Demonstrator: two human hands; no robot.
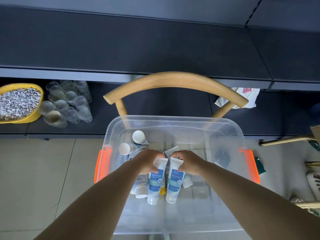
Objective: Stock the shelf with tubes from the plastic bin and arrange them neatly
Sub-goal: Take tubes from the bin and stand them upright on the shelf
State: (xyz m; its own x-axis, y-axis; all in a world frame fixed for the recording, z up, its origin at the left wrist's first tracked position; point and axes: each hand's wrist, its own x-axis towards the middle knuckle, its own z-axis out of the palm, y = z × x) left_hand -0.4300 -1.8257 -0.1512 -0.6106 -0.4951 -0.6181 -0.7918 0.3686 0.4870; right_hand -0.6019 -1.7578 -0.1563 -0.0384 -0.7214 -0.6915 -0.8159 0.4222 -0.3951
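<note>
Inside the clear plastic bin with orange latches (249, 163), resting on a wooden chair (174, 80), two blue-and-white tubes are gripped, one per hand, above about five more tubes. At 11 o'clock the left hand (147, 163) clamps the left tube (155, 182); at 1 o'clock the right hand (188, 161) clamps the right tube (174, 182), fingers curled on the crimped ends. Both tubes lie along 12-to-6, caps toward 6 o'clock.

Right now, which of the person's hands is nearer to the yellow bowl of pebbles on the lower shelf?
Left. The left hand is in the clear plastic bin, on the side toward the yellow bowl. The right hand grips its tube further from the bowl.
</note>
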